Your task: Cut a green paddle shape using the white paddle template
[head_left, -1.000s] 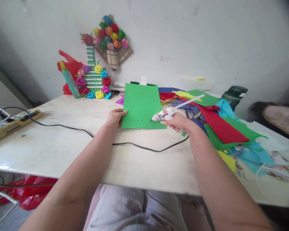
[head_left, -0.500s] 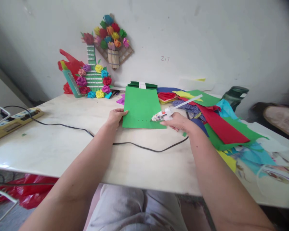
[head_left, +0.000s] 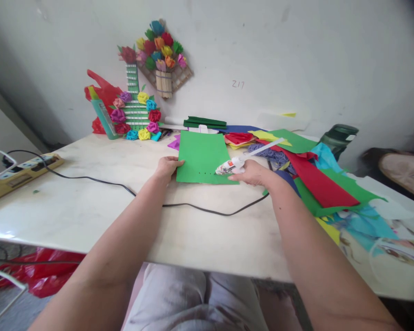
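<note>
My left hand point(head_left: 169, 167) pinches the left edge of a green paper sheet point(head_left: 203, 149), thumb on top and fingers beneath. A row of several small dark dots runs along the sheet's lower part. In my right hand point(head_left: 251, 174) is a white hot glue gun point(head_left: 232, 164), its nozzle pointing left and down at the right end of the dot row. A long pale glue stick point(head_left: 267, 145) sticks out of its back. Whether the nozzle touches the paper I cannot tell. My right thumb lies close to the sheet's lower right corner.
A black cord point(head_left: 210, 211) crosses the table near both wrists, toward a power strip point(head_left: 24, 174) at left. Colored paper and a red strip point(head_left: 320, 179) are piled at right, near a dark bottle point(head_left: 338, 140). Behind stand a flowered guitar craft point(head_left: 137, 110) and a glue bottle point(head_left: 105, 117).
The glue gun has tilted slightly, its glue stick lower and a little further left. The green sheet's far edge appears lower, showing more of the white piece behind it.
</note>
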